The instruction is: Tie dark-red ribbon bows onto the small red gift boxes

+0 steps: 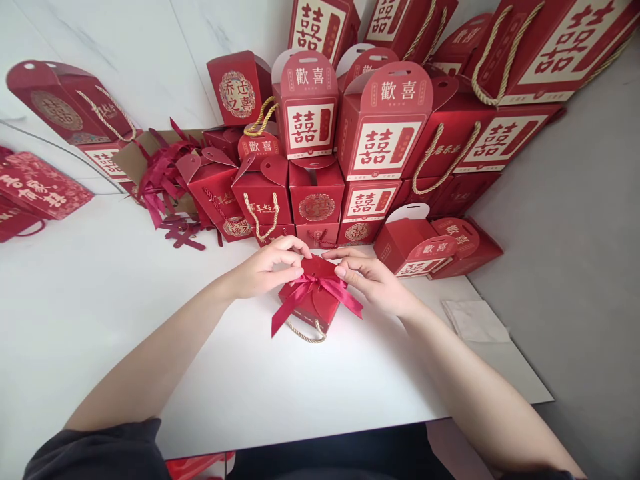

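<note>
A small red gift box [318, 305] stands on the white table with a twisted gold-and-white cord handle [310, 339] hanging at its near side. Across its top, a dark pink ribbon [316, 281] is tied in a bow, its tails spreading left and right. My left hand [273, 268] is at the box's left upper edge, thumb and fingers closed at the bow's left loop. On the other side, my right hand [369, 275] has its thumb and curved fingers at the bow's right loop. Ribbon between the fingertips is partly hidden.
Stacked red boxes [317, 193] with cord handles line the table's back. A heap of pink ribbons [167, 170] lies behind at the left. Red packaging [45, 187] is at the far left, and a folded white cloth [475, 320] lies near the right edge of the table [210, 400].
</note>
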Demonstrator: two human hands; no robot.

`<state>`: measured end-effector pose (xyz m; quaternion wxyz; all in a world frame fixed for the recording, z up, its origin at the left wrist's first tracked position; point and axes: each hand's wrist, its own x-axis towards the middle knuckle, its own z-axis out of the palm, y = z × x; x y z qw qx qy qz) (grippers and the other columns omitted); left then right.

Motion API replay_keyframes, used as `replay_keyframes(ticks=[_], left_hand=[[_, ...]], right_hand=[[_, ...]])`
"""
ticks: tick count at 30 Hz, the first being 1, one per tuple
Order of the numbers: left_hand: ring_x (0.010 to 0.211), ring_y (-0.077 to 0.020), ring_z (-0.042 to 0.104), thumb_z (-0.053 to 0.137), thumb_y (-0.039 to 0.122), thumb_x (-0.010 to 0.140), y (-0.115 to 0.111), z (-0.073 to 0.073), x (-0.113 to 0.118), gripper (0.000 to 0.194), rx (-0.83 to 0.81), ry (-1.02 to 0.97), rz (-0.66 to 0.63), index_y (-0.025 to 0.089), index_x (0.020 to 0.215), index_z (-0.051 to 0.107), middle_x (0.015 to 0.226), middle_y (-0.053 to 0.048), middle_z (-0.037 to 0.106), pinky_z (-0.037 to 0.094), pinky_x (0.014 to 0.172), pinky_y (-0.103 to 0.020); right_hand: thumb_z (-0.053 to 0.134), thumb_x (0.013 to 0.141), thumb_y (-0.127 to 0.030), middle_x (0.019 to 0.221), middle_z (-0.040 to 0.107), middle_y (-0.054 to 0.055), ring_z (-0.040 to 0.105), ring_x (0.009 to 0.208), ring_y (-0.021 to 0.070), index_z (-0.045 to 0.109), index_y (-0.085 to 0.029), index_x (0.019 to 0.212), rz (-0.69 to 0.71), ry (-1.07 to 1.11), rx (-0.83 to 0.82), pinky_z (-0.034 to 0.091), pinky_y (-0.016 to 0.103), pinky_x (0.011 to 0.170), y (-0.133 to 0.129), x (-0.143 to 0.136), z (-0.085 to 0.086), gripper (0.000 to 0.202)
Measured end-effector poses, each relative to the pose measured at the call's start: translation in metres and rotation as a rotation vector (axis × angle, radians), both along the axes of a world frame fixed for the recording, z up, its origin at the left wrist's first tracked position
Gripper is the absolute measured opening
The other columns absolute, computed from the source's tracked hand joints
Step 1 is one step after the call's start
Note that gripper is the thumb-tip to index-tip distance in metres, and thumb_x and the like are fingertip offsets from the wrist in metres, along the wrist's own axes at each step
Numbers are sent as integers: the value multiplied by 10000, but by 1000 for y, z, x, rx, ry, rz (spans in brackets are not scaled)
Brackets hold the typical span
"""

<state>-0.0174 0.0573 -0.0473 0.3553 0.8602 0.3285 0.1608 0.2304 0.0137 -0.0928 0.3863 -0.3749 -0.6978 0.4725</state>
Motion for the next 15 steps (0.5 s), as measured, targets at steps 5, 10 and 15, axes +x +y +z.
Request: replay_keyframes(ticks=[5, 10, 15], left_hand=[[1144, -213, 525, 581, 333, 891, 3, -5, 2, 340, -4, -15, 93, 153, 606, 540, 1204, -44, 548, 356, 1076, -394], [1194, -242, 527, 573, 371, 888, 5, -6, 2, 399, -159, 20, 117, 149, 559, 529, 1318, -28, 544, 358, 1092, -409], [1247, -259, 512, 568, 388, 893, 7, -7, 0, 398, -197, 26, 86, 158, 569, 548, 1329, -31, 557, 358, 1113, -401]], right_hand=[[535, 980, -430, 1270, 567, 60, 501, 1287, 212, 573, -194, 690, -9, 0, 13, 362, 383, 1084, 0, -3, -4, 376], [506, 998, -391, 1204, 548, 56, 508, 1239, 193, 591, -196, 707, 20, 19, 50, 379, 356, 1068, 3, 0, -6, 361], [499, 997, -397, 1132, 553, 55, 564, 1115, 188, 605, -195, 726, 29, -14, 48, 423, 360, 1018, 9, 5, -8, 355]])
